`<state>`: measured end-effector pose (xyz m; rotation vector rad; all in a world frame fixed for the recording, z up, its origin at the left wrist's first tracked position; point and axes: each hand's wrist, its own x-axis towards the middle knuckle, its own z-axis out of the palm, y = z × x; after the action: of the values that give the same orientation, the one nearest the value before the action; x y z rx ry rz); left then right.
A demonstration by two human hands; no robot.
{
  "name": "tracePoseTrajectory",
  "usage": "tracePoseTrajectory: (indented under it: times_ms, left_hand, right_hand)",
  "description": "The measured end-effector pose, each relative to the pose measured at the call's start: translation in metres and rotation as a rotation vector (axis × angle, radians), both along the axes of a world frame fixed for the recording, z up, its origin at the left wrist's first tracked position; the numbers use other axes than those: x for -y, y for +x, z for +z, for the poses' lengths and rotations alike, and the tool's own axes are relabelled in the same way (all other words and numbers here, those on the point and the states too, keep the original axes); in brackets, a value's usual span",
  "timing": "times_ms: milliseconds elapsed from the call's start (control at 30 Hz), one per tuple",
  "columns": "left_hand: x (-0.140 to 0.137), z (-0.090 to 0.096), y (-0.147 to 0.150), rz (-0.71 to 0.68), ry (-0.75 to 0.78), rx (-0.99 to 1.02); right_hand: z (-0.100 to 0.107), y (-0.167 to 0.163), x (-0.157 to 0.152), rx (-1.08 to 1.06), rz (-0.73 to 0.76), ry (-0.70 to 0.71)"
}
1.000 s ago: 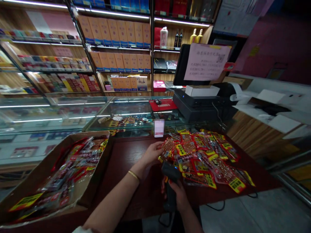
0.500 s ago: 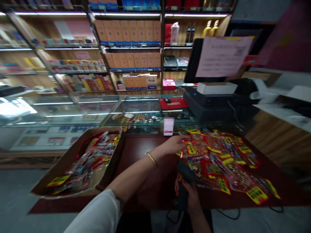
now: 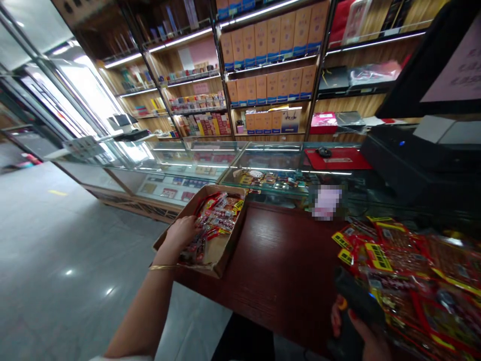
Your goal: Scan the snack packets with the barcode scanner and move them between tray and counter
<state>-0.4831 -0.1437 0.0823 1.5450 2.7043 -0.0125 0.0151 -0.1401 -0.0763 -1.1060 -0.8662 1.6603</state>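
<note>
My left hand [image 3: 182,233], with a gold bangle on the wrist, reaches over the left side of an open cardboard box [image 3: 232,239]. Its fingers bend down among red and clear plastic snack packets [image 3: 221,219]; the fingertips are hidden, so I cannot tell whether they grip one. At the lower right, my right hand [image 3: 366,333] is wrapped round the handle of a black barcode scanner [image 3: 356,296], which has a small blue light. Beside the scanner spreads a pile of red snack packets [image 3: 406,255] with yellow labels.
The box and pile rest on a dark red-brown table [image 3: 278,260]. Behind it stands a glass display counter [image 3: 195,160] with a phone [image 3: 326,201], blurred out, near its edge. A mouse [image 3: 323,152] lies on a red mat, left of a black monitor [image 3: 413,65]. Stocked shelves line the wall.
My left hand has moved from the packet pile on the right to the box on the left. The view has turned left. My right hand still holds the barcode scanner.
</note>
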Motion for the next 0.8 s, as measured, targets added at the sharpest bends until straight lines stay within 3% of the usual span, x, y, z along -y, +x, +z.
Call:
tracePoseTrajectory:
  times_ms: [100, 233, 300, 367, 467, 533, 633, 800]
  left_hand:
    - [-0.001, -0.011, 0.0, 0.01, -0.087, -0.042]
    - [-0.001, -0.005, 0.004, 0.036, -0.084, -0.075]
    - [0.001, 0.004, 0.006, 0.082, -0.016, -0.057]
    - [0.004, 0.013, 0.014, 0.113, 0.175, 0.033]
    - [0.001, 0.016, 0.047, 0.005, 0.584, 0.445]
    - [-0.009, 0.009, 0.083, -0.115, 0.709, 0.876]
    - [-0.038, -0.012, 0.146, -0.186, 0.619, 1.394]
    - [-0.096, -0.06, 0.218, -0.17, 0.477, 1.701]
  right_hand:
    - [-0.005, 0.002, 0.001, 0.009, 0.008, -0.033]
    - [-0.012, 0.004, 0.0, 0.024, -0.01, -0.018]
    - [-0.014, 0.004, -0.002, 0.029, -0.024, 0.002]
    - [-0.014, 0.002, -0.004, 0.016, 0.001, 0.005]
    - [-0.009, -0.002, -0.003, -0.015, 0.003, 0.016]
    - [-0.003, -0.005, 0.001, -0.027, -0.034, 0.032]
    - [0.006, -0.011, 0.007, -0.025, -0.06, 0.018]
    - [0.017, -0.018, 0.006, 0.187, -0.15, -0.009]
